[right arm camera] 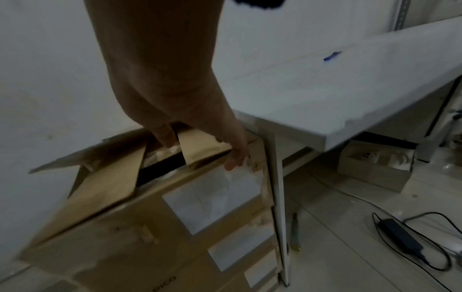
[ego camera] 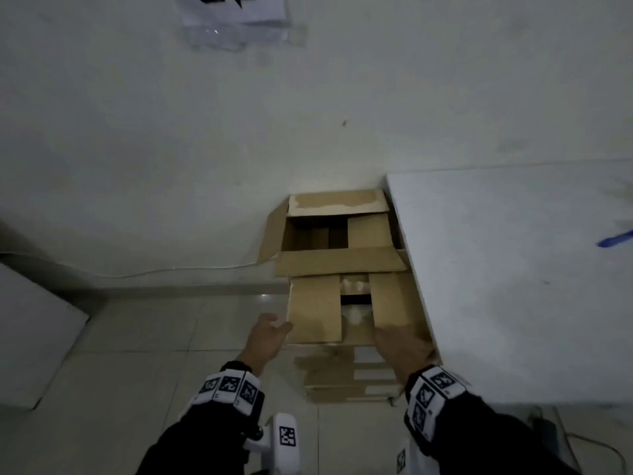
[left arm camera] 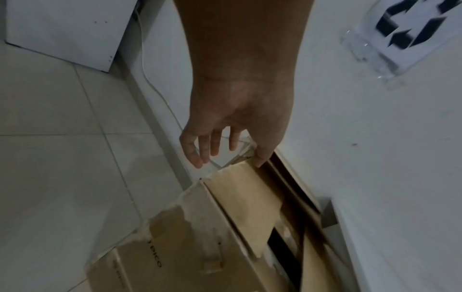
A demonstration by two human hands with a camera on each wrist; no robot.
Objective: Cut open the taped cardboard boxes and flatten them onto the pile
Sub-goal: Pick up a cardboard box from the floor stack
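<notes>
Two brown cardboard boxes stand on the floor against the wall. The near box (ego camera: 313,311) has its top flaps folded in with a gap between them; white packing shows in the gap. The far box (ego camera: 337,231) behind it is open. My left hand (ego camera: 274,325) hovers at the near box's left top edge with fingers spread, and its thumb (left arm camera: 260,158) touches a flap corner. My right hand (ego camera: 397,337) grips the near box's right flap (right arm camera: 200,146), thumb in the gap and fingers over the labelled side.
A white table (ego camera: 513,286) overhangs the boxes on the right, with a blue cutter (ego camera: 615,238) lying on it. A white panel (ego camera: 30,337) leans at the left. Under the table are a small box (right arm camera: 375,170) and a black power adapter (right arm camera: 400,235) with cables.
</notes>
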